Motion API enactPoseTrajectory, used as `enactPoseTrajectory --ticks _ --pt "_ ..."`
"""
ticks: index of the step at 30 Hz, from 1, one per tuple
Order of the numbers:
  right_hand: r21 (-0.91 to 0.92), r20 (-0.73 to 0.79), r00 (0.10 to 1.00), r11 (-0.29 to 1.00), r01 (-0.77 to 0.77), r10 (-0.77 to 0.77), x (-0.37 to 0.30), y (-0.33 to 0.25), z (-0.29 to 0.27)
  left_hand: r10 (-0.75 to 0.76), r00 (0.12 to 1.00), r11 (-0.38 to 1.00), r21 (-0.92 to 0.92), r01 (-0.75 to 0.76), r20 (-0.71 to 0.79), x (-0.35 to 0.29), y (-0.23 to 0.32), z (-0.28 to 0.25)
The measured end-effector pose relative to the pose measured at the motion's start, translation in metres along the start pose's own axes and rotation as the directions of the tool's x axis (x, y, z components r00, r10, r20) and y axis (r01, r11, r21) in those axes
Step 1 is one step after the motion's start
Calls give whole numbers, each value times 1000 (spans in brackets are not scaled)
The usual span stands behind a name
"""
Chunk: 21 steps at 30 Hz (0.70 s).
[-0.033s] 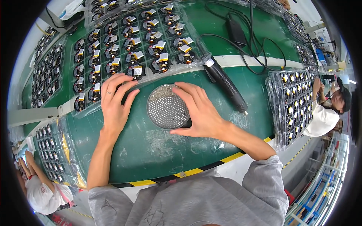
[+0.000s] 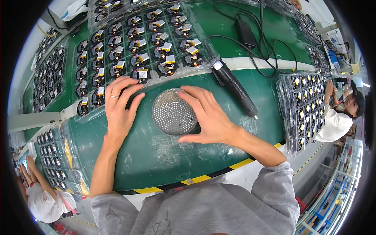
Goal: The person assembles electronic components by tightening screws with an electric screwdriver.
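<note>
A round grey dish (image 2: 174, 117) perforated with many small holes lies on the green bench; small loose metal pieces, apparently screws, gather along its far edge. My right hand (image 2: 209, 117) curves round the dish's right side, fingertips at the upper rim and thumb by the lower edge. To the left, my left hand (image 2: 121, 103) is open and holds nothing, its thumb apart from its bent fingers. Its fingertips reach the near edge of a clear plastic tray (image 2: 172, 77), beside a small round black electronic assembly with a silvery battery (image 2: 141, 74). Whether they touch it, I cannot tell.
An electric screwdriver (image 2: 236, 89) lies right of the dish. Behind it are a black power adapter (image 2: 245, 33) and looped cables. Another filled tray (image 2: 303, 111) stands at the right, with a person (image 2: 337, 123) beyond. Yellow-black tape (image 2: 196, 179) marks the bench's near edge.
My right thumb has shifted very slightly away from the dish's lower edge. My left hand and the dish look practically unmoved.
</note>
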State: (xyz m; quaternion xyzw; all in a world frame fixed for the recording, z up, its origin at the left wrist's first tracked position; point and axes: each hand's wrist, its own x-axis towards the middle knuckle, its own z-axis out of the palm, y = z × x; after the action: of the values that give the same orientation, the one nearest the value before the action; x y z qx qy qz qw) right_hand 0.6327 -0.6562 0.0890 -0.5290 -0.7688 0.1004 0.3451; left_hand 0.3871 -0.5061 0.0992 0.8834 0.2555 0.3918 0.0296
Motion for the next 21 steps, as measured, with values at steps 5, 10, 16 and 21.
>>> enactPoseTrajectory --ticks 5,10,16,21 --pt "-155 -292 956 985 -80 32 3 26 -24 -18 1000 1000 6 18 13 -1 -3 0" --pt "-332 -426 884 876 -351 193 2 50 -36 -5 1000 1000 13 5 11 -4 -8 4" --pt "-396 -455 829 760 -516 325 -6 66 -53 2 1000 1000 18 -2 24 -3 -8 7" --pt "-393 -465 816 746 -538 344 -2 70 -44 -37 998 999 24 36 59 -5 -12 8"
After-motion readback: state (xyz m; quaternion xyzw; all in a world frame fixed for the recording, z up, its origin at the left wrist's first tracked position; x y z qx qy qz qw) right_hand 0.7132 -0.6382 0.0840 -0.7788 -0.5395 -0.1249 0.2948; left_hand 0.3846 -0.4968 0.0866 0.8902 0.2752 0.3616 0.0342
